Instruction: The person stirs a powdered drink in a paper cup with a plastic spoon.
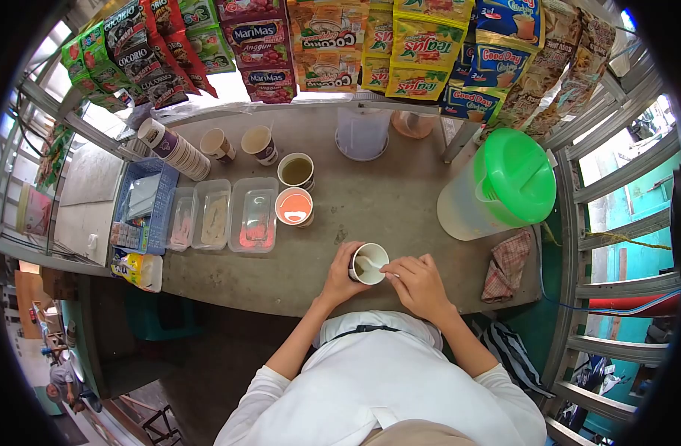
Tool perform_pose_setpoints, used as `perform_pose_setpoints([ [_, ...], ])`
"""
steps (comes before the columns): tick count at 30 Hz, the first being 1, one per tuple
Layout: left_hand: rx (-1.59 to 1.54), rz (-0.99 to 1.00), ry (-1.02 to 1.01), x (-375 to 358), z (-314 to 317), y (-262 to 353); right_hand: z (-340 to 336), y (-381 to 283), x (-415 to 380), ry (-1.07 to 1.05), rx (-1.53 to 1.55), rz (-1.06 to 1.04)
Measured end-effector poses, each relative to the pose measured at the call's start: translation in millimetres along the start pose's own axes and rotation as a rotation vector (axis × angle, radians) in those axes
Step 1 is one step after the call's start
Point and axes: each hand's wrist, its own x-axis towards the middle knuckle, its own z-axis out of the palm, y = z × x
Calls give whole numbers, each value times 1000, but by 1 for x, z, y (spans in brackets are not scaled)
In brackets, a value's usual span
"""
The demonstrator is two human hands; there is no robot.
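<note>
Near the front edge of the table stands a white paper cup [375, 253], with my left hand [342, 276] wrapped around its left side. A little greenish-brown stuff shows inside the cup. My right hand [418, 284] pinches the handle of a white plastic spoon [369, 263], whose bowl end is down in the cup. Beyond my left hand sit a cup of orange drink [294, 207] and a cup of greenish drink [296, 171], both apart from my hands.
Three clear plastic tubs [253, 215] line the left, by a blue basket [151, 186] and stacked paper cups [173, 149]. A green-lidded pitcher [496, 186] and a checked cloth [507, 266] are at right. Drink sachets [422, 48] hang overhead. Another person [64, 383] appears at far left.
</note>
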Motion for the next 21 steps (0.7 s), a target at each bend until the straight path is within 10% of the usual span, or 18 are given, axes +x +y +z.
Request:
perform_pose_setpoints([
  [21, -9, 51, 232, -26, 21, -27, 8, -10, -4, 43, -55, -36],
])
